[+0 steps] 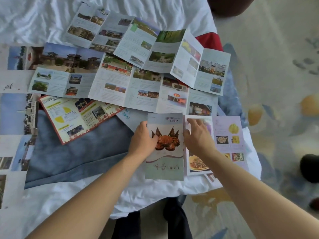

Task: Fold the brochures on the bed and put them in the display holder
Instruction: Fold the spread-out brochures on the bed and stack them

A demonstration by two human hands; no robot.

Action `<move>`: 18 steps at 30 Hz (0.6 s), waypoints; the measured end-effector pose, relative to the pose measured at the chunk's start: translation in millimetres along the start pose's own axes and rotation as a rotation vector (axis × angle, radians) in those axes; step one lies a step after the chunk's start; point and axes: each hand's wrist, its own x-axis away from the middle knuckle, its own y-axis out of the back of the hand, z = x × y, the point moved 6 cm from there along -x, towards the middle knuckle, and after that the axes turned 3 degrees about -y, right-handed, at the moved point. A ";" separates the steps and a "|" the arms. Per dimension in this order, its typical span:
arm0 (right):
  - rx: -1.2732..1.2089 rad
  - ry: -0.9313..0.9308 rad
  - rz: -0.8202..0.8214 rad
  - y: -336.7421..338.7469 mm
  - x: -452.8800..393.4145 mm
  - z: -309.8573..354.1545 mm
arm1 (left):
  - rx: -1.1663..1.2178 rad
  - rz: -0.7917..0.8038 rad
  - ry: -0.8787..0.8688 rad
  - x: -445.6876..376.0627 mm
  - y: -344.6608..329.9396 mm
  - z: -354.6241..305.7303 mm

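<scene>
You are folding the crab-cover brochure (164,147), and it is lying on the bed (34,18) right under both of your hands. Your left hand (143,140) is pressing flat on the cover's left edge, thumb over the crab picture; that grip is spread and pinning, not clenched around anything. Your right hand (198,137) is lying just beside the cover's right edge, fingers spread across the lilac food panels (227,135) that are fanning out further right of it; whether those fingers are pinching a panel or only smoothing it, the view is not showing.

Judging by this, the fold is partway through: one panel is closed and at least two are lying open to the right of your right grip. The next move is probably calling for swinging those panels in over the cover while the left grip is holding the stack square.

Beyond both grips, two long temple brochures (110,83) are sprawling unfolded, and left of the left grip a red-bordered leaflet (76,116) is resting on a blue blanket (77,152). The white sheet is rumpled and soft, so creases will want firm pressing. Patterned carpet (276,49) is showing to the right. No display holder is appearing in view.
</scene>
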 end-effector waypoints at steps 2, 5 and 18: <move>-0.051 -0.013 -0.017 -0.1 -3.1 -16.2 | -0.045 -0.058 -0.005 2.2 -16.6 -6.1; -0.146 -0.050 -0.014 -1.6 -4.5 -39.7 | -0.075 -0.076 0.029 9.2 -39.9 -11.6; -0.247 -0.009 0.058 0.0 -4.7 -62.2 | 0.230 -0.208 0.381 13.6 -42.9 -7.6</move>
